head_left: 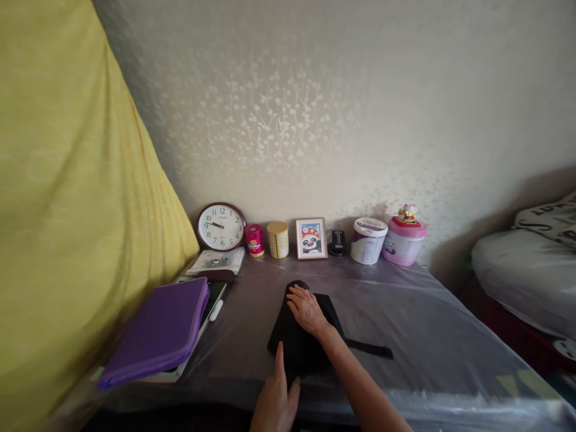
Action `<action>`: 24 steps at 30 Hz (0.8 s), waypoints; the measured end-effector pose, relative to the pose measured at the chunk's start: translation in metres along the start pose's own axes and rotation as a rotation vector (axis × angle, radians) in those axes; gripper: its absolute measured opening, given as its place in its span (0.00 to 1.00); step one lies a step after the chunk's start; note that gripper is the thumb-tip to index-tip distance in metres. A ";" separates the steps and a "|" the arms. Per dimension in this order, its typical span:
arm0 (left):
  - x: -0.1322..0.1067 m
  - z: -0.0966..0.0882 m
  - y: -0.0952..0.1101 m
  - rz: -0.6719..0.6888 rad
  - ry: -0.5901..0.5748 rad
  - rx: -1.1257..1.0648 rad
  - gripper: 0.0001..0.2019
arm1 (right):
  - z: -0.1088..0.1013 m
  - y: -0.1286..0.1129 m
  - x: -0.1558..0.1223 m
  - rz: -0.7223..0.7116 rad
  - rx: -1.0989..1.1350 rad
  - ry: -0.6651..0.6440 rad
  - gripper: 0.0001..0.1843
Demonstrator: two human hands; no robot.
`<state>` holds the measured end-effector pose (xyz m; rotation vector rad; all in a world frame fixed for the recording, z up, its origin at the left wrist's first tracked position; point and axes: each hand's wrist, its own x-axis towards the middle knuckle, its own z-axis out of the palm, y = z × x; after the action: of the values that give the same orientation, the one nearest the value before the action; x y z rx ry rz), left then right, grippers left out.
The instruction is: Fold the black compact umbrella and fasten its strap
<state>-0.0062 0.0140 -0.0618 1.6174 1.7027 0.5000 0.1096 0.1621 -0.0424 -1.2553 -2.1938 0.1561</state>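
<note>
A black cloth item (294,345) with a narrow strap running off to the right lies on the plastic-covered table (405,318). My right hand (306,309) rests flat on its upper part, fingers stretched out toward the wall. My left hand (275,399) sits at the near edge of the cloth, fingers extended and pressing its lower end. Neither hand grips anything.
A purple zip case (157,333) lies at the left on papers, with a white pen (216,310) beside it. Along the wall stand a round clock (221,227), two small tins, a panda picture frame (311,238), and two tubs (387,241). A yellow curtain hangs left; bedding lies right.
</note>
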 end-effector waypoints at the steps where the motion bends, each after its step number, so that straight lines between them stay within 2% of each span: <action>1: 0.000 0.000 -0.001 0.004 0.004 -0.012 0.34 | -0.005 0.004 -0.003 0.041 0.024 0.029 0.14; 6: -0.001 -0.001 -0.002 -0.031 -0.005 -0.065 0.34 | -0.033 0.043 -0.018 0.401 0.115 0.187 0.15; 11: -0.010 -0.010 0.008 -0.063 -0.058 -0.173 0.34 | -0.046 0.077 -0.047 0.630 0.117 0.156 0.16; 15: -0.013 -0.015 0.012 -0.048 -0.035 -0.211 0.36 | -0.042 0.083 -0.055 0.697 0.143 0.078 0.16; 20: -0.009 -0.014 0.006 -0.034 -0.039 -0.288 0.37 | -0.037 0.078 -0.042 0.709 0.135 0.037 0.20; 24: -0.007 -0.012 0.005 -0.002 -0.014 -0.277 0.37 | -0.033 0.076 -0.037 0.700 0.113 0.035 0.17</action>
<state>-0.0123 0.0099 -0.0486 1.4159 1.5475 0.6892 0.1983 0.1675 -0.0605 -1.8863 -1.6035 0.5181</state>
